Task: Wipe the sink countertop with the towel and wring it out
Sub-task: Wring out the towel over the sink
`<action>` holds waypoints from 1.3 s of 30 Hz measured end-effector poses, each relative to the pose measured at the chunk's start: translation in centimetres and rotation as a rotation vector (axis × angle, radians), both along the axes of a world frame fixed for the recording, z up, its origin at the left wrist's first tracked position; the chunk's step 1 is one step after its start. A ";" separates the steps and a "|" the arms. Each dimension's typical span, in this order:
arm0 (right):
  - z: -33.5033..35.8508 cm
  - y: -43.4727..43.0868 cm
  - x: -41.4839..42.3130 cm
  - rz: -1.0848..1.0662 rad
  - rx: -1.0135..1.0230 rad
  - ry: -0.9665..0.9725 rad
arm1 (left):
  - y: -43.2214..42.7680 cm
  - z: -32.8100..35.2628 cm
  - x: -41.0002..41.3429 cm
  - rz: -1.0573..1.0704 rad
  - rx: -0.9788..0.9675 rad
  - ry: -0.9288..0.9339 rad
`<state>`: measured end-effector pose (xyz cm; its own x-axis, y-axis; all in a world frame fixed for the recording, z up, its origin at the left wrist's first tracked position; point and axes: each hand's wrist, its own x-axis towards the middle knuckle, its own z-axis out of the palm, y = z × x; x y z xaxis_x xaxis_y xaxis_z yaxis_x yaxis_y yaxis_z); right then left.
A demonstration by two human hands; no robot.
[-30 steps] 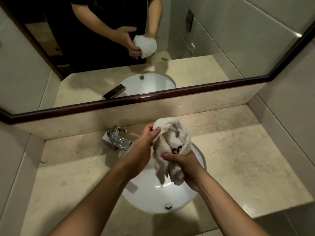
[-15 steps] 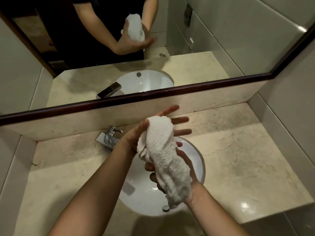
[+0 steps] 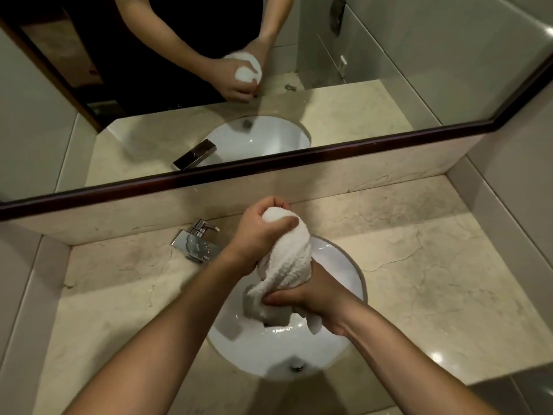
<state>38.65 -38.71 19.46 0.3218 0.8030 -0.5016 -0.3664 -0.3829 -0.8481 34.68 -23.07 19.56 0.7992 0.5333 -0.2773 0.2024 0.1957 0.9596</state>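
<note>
White terry towel, soft and probably heavy with water, is bunched over the sink. The right hand is clenched round its lower end; beyond, the left hand fists the top. Gripping both ends suits twisting. Any dripping is hard to make out.

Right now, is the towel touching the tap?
Apart. The head view shows the towel gripped between the left hand and the right hand above the basin, with bare countertop separating it from the tap.
</note>
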 end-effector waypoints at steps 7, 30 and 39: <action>-3.6 0.2 -1.1 -0.141 -0.211 -0.284 | -2.8 -3.0 0.2 0.253 0.339 0.178; -0.4 -3.0 1.7 0.086 0.376 0.784 | 2.0 1.9 -0.7 -0.411 -0.463 -0.332; 0.7 -1.1 0.3 0.025 0.050 0.022 | -0.3 1.7 -1.5 -0.134 -0.245 -0.077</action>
<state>38.94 -39.80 20.20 0.2901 0.8349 -0.4678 -0.3761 -0.3500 -0.8579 33.15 -23.36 21.30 0.8817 0.3466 -0.3203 0.1701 0.3997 0.9007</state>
